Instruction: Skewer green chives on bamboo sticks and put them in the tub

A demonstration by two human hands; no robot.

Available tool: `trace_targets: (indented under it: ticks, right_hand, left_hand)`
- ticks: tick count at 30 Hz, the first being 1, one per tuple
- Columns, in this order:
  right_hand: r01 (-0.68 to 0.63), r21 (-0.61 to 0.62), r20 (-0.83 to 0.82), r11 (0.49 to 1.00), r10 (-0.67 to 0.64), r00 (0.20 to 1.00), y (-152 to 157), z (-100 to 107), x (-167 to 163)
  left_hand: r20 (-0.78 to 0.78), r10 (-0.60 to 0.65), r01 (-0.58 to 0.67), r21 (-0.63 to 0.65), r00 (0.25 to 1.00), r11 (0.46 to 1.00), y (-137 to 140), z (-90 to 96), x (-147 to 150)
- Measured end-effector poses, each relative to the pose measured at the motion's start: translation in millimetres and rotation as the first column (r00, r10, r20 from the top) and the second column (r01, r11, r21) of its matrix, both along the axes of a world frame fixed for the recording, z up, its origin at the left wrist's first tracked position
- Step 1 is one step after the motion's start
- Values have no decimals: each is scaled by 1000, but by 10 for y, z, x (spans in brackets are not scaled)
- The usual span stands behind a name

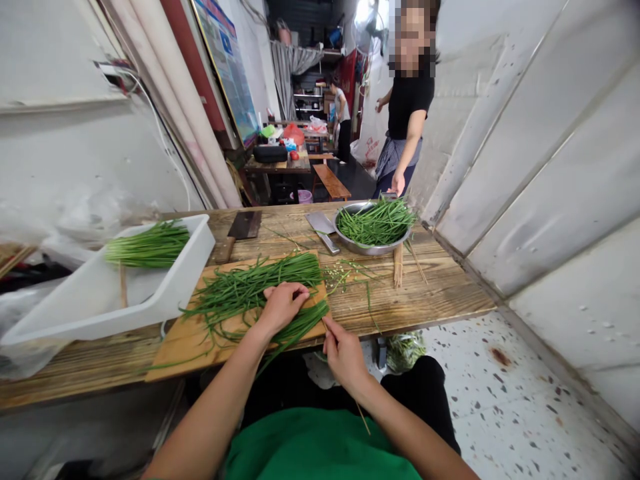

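A heap of long green chives (240, 290) lies across a wooden cutting board (185, 343) on a plank table. My left hand (283, 305) presses down on a gathered bunch of the stalks near the board's right end, fingers curled over them. My right hand (344, 357) sits just off the table's near edge, pinching a thin bamboo skewer (361, 415) whose tip meets the bunch's end. The skewer runs back along my wrist.
A white plastic tray (175, 280) with chives stands at left. A steel bowl (373, 248) of chives, a cleaver (323, 228), a second cleaver (240, 230) and a skewer bundle (398, 265) lie behind. Another person (407, 113) stands at the far edge. A wall runs along the right.
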State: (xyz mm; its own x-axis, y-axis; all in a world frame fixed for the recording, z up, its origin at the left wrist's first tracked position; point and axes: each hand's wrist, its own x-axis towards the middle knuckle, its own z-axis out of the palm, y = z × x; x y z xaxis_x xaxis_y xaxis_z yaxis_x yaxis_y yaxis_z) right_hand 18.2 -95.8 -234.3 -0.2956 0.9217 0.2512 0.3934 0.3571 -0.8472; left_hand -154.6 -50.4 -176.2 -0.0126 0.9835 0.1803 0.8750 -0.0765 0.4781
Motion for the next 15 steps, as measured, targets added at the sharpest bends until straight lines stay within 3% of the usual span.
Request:
trace_targets:
  ticks: [15]
  right_hand:
    - [-14, -3, -11, 1000, 14, 1000, -8, 38, -6]
  left_hand:
    - [-7, -43, 43, 9, 999, 999, -27, -8, 11]
